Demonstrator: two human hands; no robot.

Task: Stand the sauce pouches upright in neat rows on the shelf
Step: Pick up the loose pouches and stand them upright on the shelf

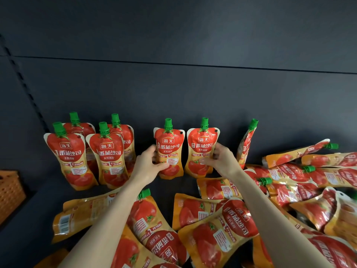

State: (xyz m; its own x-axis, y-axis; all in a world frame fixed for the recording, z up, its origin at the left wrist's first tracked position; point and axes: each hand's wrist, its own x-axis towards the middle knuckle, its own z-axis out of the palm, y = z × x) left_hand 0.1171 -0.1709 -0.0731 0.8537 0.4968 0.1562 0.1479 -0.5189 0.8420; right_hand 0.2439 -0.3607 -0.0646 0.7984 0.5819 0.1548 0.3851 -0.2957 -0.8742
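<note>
Nearest me is the heap of loose pouches, lying flat in front of and to the right of the block of four standing pouches, their caps pointing every which way and some face down with the barcode showing. My forearms reach over that heap. My left hand is curled round the left edge of one pouch, thumb across its front, and my right hand pinches the right edge of a second pouch, fingers bent round behind it. Both held pouches are to the right of the block, apart from it by a clear gap and just beside each other. Each has its long axis upright, green cap on top, printed front facing me, base down at the shelf; I cannot tell whether the bases are fully seated. I judge I am in the middle of placing this pair, starting the next column of the front row. The next move calls for sliding them left to close the gap to the block, squaring their fronts with its front pair, and letting go gently so the soft bases do not buckle. Further right of the block, one pouch stands edge-on and leans left; it will need turning and straightening. To the left of the block sits an orange basket.
</note>
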